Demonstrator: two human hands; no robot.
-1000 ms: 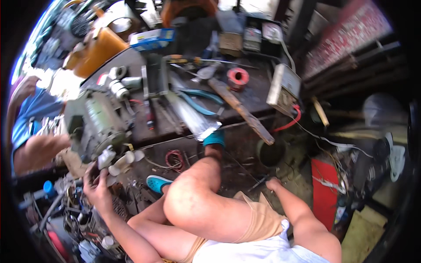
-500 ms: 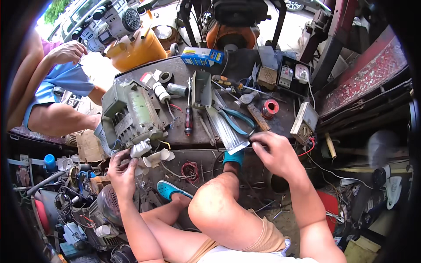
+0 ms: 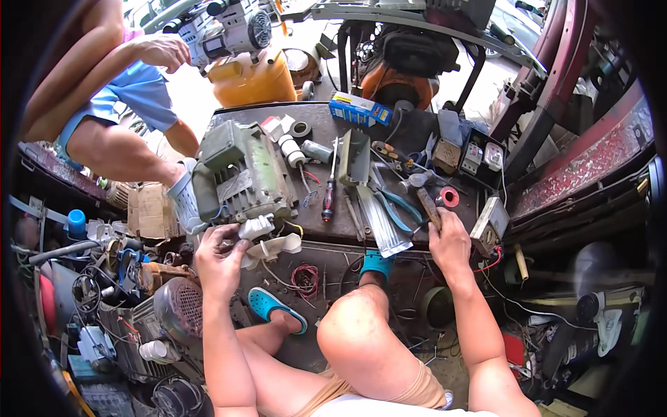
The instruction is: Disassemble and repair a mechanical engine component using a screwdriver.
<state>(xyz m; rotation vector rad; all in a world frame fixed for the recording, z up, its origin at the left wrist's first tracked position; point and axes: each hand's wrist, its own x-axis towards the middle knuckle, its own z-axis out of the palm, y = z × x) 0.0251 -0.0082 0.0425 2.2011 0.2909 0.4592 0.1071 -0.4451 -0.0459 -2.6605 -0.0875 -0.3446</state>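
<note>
Green motor (image 3: 262, 163): one, wearer's hands (image 3: 219, 258) (image 3: 451, 244): two

Bright daylight enters at the top, bleaching the ground (image 3: 193, 94) — lower right is dim, straight edges bend, corners go black.

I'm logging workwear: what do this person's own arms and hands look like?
The left hand and right hand are ungloved, with no watch or band at either wrist. Both forearms are bare, no sleeve in view; a white garment shows at the lower edge.
</note>
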